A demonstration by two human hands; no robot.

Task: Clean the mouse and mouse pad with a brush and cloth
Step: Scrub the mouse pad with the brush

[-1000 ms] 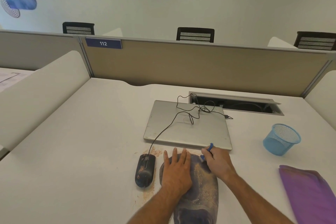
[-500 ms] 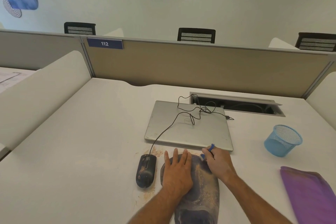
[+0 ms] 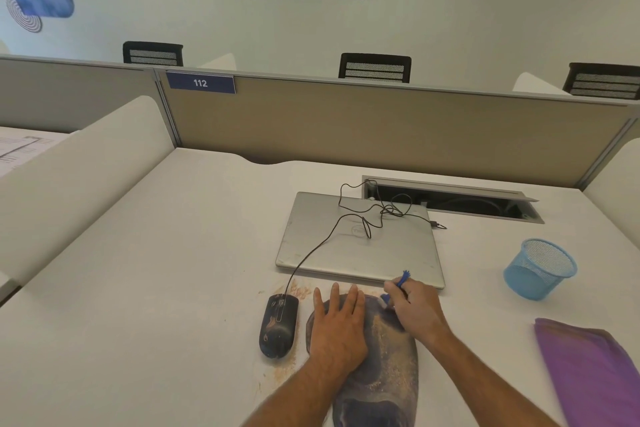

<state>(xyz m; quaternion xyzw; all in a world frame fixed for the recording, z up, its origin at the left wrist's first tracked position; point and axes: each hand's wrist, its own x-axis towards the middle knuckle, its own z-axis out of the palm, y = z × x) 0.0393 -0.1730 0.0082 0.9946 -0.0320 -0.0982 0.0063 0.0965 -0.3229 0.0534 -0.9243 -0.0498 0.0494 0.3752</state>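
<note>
A dark mouse pad [image 3: 384, 367] dusted with sandy crumbs lies at the desk's near edge. My left hand [image 3: 337, 326] presses flat on its upper left part, fingers spread. My right hand [image 3: 415, 310] grips a small blue brush [image 3: 401, 280] at the pad's top right corner, the handle end sticking up past my knuckles and the bristle end hidden under the hand. A black wired mouse [image 3: 278, 328], smeared with dust, sits just left of the pad. A purple cloth [image 3: 595, 367] lies at the far right.
A closed silver laptop [image 3: 356, 243] lies just behind the pad with the mouse cable [image 3: 367, 215] coiled over it. A blue mesh cup [image 3: 538, 267] stands to the right. An open cable tray [image 3: 453, 199] is set in the desk. Sandy crumbs [image 3: 285, 369] lie around the mouse.
Almost nothing differs. My right hand with the brush has shifted very slightly at the pad's top corner; my left hand stays flat on the pad.
</note>
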